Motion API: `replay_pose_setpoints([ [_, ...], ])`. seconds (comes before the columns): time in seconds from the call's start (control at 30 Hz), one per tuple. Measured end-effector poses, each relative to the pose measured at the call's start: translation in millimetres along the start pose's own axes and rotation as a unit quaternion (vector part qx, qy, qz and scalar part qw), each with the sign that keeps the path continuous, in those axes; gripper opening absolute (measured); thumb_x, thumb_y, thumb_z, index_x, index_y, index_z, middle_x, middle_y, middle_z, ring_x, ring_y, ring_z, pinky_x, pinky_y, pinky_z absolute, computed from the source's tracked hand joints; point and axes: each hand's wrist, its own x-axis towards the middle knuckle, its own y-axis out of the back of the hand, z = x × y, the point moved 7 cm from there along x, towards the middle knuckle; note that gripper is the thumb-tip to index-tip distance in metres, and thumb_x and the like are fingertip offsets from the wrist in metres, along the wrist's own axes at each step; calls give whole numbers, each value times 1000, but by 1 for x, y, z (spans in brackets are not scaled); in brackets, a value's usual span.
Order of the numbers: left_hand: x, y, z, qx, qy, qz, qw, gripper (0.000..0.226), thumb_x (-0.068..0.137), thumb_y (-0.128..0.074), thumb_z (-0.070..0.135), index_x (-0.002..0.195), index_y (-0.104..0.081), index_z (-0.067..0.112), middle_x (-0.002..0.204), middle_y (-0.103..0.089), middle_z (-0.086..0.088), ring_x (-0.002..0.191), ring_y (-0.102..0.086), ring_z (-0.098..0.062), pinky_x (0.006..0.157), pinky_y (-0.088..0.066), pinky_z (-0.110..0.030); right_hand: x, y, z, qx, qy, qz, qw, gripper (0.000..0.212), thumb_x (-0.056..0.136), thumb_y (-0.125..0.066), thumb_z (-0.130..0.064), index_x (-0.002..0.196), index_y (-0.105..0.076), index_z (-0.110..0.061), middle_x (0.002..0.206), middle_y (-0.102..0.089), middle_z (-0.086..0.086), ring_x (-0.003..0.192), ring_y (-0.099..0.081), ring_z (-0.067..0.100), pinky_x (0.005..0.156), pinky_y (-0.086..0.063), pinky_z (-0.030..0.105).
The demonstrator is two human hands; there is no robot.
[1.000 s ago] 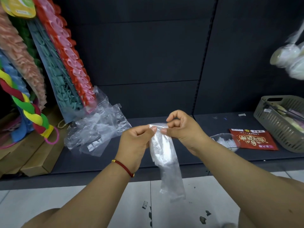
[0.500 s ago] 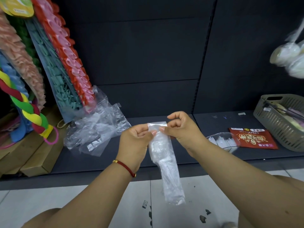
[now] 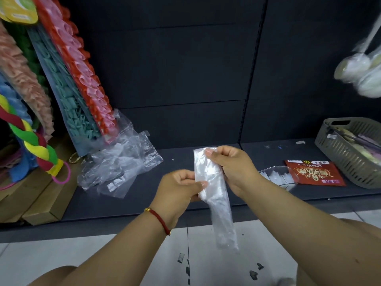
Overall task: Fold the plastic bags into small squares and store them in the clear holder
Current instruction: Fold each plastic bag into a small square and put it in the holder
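Bag (image 3: 214,195) held at centre frame, above the shelf (image 3: 226,157) edge, already narrowed into a long strip hanging down toward the floor. Right hand (image 3: 233,168) pinching the strip near its top, fingers curled around the film. Left hand (image 3: 181,186) pinching lower down on the strip's left edge, thumb tip pressed onto the plastic. Holder (image 3: 278,176) at right of centre on the shelf, clear, with folded white pieces inside, just beside a red packet (image 3: 313,172). Loose pile (image 3: 119,162) of further bags at left of centre, still unfolded.

Judged handling: very light, limp, slippery film; no stiffness, so creases likely to spring open unless pressed flat. Free tail prone to swinging and twisting. Best taken by the edges at the fold line, both hands close together, with the folded end kept pinched until tucked into the holder.
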Motion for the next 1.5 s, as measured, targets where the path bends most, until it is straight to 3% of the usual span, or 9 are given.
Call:
replay_pose_setpoints([
  [0.17, 11, 28, 6, -3, -17, 80, 997, 7, 86, -66, -5, 88, -67, 2, 78, -75, -9, 69, -71, -18, 67, -60, -29, 0, 6, -3, -189, -64, -41, 979, 34, 80, -74, -44, 97, -71, -15, 62, -53, -7, 55, -42, 9, 51, -37, 21],
  [0.3, 16, 39, 11, -25, -27, 94, 995, 7, 88, -63, -5, 92, -67, 0, 80, -75, -10, 73, -70, -20, 74, -60, -30, -14, -6, 9, -249, -122, -156, 948, 26, 78, -79, -32, 96, -73, -15, 51, -42, -4, 48, -32, 10, 47, -29, 20],
  [0.47, 16, 41, 15, -59, -13, 102, 993, 8, 91, -61, 1, 88, -67, 3, 74, -73, -5, 67, -66, -16, 62, -56, -22, -15, -11, 22, -285, -102, -157, 940, 10, 80, -78, -15, 84, -70, -11, 44, -46, -3, 40, -34, 8, 40, -30, 18],
  [0.73, 16, 38, 11, -68, 36, 80, 994, 20, 94, -61, 11, 74, -59, 13, 61, -63, 1, 55, -51, -10, 54, -35, -23, -12, -13, 31, -191, -104, -167, 962, 7, 88, -70, -11, 85, -64, -10, 66, -70, 8, 52, -63, 14, 45, -42, 18],
  [0.9, 14, 31, 12, 2, 35, 36, 999, 23, 97, -57, 13, 74, -61, 10, 52, -55, 3, 48, -43, -7, 45, -30, -18, -8, -14, 29, -65, -118, -184, 974, 23, 91, -48, 8, 100, -68, 3, 97, -73, 20, 92, -72, 28, 78, -59, 31],
  [1.03, 13, 29, 13, 117, 10, 32, 993, 28, 98, -57, 19, 71, -62, 12, 52, -53, 0, 48, -43, -10, 52, -37, -20, -8, -13, 26, 37, -130, -165, 977, 30, 96, -46, -10, 113, -64, 4, 107, -71, 23, 100, -69, 33, 87, -58, 40],
  [1.27, 12, 24, 11, 158, -32, 64, 985, 25, 95, -59, 19, 70, -61, 15, 54, -57, 2, 51, -50, -7, 57, -43, -15, -2, -8, 24, -72, -22, -108, 991, 34, 78, -79, -14, 98, -67, 11, 103, -67, 31, 87, -63, 32, 88, -52, 45],
  [1.37, 11, 25, 9, 126, -38, 88, 987, 21, 92, -64, 17, 72, -65, 14, 60, -60, 4, 54, -49, -6, 52, -41, -11, -1, -2, 18, -104, 26, -57, 993, 17, 79, -78, -9, 86, -71, 5, 86, -71, 21, 72, -63, 19, 69, -50, 28],
  [1.5, 16, 26, 1, 84, -8, 96, 992, 9, 90, -66, 15, 81, -68, 14, 71, -61, 3, 61, -47, -8, 52, -37, -16, -2, -1, 13, -122, 59, -28, 990, 7, 81, -76, -5, 86, -73, -1, 87, -75, 13, 81, -70, 23, 80, -56, 35],
])
